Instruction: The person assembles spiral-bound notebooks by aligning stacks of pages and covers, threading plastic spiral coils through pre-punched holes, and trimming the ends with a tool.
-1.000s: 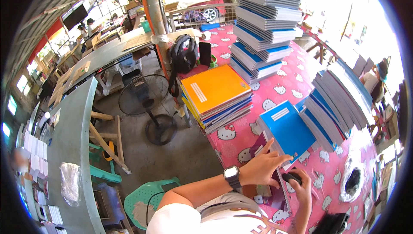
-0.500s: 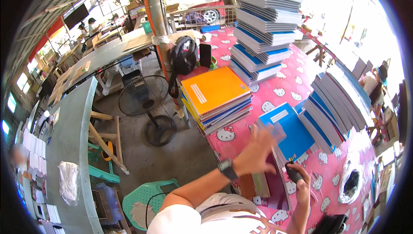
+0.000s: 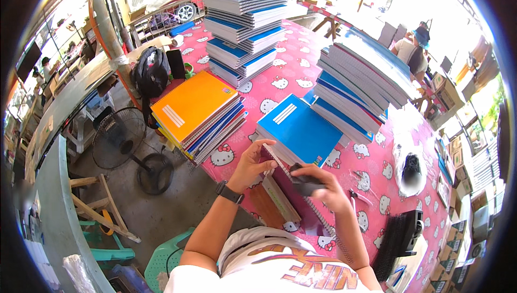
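A purple-covered spiral notebook (image 3: 311, 218) lies on the table right in front of me, its coil running along the right side toward my body. My left hand (image 3: 252, 165) is closed on its far end, thumb and forefinger curled round the edge by the coil. Over the coil side, my right hand (image 3: 329, 189) grips a black hand-held tool (image 3: 308, 180), blurred, its exact kind unclear. Just beyond both hands rests a blue spiral notebook (image 3: 301, 130). To the left of the purple notebook sits a brown wooden block (image 3: 267, 207).
An orange-topped notebook stack (image 3: 196, 104) stands left, a tall notebook stack (image 3: 245, 29) behind, and a leaning stack (image 3: 361, 77) at right. Pliers (image 3: 353, 199), a plastic-wrapped black bundle (image 3: 412, 170) and black coils (image 3: 392, 239) lie on the pink tablecloth (image 3: 291, 67). A fan (image 3: 126, 146) stands left.
My left hand has come back from the blue notebook to the purple notebook's far end. My right hand has brought the black tool over the coil. The view has swung to the right.
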`<state>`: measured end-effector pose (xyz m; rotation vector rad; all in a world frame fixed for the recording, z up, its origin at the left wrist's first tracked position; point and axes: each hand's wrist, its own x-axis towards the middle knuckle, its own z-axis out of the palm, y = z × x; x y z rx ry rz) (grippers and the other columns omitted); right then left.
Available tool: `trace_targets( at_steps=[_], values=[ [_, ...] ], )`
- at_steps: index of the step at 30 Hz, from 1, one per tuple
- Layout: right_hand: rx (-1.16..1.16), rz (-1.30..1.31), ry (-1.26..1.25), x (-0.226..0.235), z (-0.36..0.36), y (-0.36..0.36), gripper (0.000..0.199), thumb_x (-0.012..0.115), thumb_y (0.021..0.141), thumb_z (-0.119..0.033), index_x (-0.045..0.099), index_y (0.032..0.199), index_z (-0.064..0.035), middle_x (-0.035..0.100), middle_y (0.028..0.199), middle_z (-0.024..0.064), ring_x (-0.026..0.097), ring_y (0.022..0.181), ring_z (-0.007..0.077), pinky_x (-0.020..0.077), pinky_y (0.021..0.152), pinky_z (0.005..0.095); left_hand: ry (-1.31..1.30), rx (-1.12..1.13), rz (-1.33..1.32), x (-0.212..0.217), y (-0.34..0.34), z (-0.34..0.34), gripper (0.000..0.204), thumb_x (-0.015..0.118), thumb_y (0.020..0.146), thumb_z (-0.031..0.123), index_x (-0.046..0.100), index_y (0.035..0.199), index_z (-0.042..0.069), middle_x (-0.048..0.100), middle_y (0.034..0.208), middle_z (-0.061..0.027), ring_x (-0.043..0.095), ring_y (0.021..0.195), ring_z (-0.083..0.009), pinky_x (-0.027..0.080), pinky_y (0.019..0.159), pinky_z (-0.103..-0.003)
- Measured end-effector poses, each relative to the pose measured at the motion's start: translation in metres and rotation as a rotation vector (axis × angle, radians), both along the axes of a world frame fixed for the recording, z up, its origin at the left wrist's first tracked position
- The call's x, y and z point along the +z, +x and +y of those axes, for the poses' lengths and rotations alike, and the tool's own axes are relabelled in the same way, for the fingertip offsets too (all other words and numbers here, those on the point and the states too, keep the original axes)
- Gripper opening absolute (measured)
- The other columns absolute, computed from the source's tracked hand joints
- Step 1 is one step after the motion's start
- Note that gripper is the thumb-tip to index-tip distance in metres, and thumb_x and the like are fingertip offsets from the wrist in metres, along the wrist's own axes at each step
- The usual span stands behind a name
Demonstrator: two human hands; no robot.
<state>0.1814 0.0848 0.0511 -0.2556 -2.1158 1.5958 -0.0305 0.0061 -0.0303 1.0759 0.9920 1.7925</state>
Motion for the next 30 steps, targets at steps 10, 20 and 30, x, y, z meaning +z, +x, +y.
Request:
trace_targets(
  at_steps=[10,20,30],
  values=[
    [-0.210,-0.483,0.135,-0.003,0.032,-0.021,0.057,0.061,0.079,-0.050,0.060,0.110,-0.0019,0.059,0.110,0.0108,0.053,0.105,0.0202,0.0382,0.092,0.0327,-0.048,0.014,-0.314,0.004,0.007,-0.002,0.043,0.063,0.084,0.001,0.053,0.125,0.003,0.061,0.099,0.0013,0.055,0.083,-0.0053,0.044,0.073,-0.020],
    [0.038,0.048,-0.159,0.000,0.009,-0.031,0.061,0.061,0.079,-0.055,0.061,0.108,-0.0016,0.060,0.104,0.0081,0.054,0.099,0.0182,0.0421,0.087,0.0325,-0.070,-0.025,-0.417,-0.007,0.012,-0.001,0.031,0.060,0.087,0.002,0.059,0.118,0.002,0.058,0.089,0.0047,0.050,0.071,-0.0026,0.041,0.060,-0.019],
    [-0.147,-0.105,-0.062,-0.015,0.011,-0.034,0.055,0.060,0.082,-0.049,0.060,0.109,-0.0014,0.059,0.107,0.0107,0.054,0.098,0.0185,0.0415,0.086,0.0322,-0.122,0.046,-0.274,-0.001,0.015,-0.004,0.031,0.058,0.088,0.003,0.060,0.119,0.004,0.056,0.091,0.0058,0.050,0.083,-0.0033,0.040,0.074,-0.018]
  ],
)
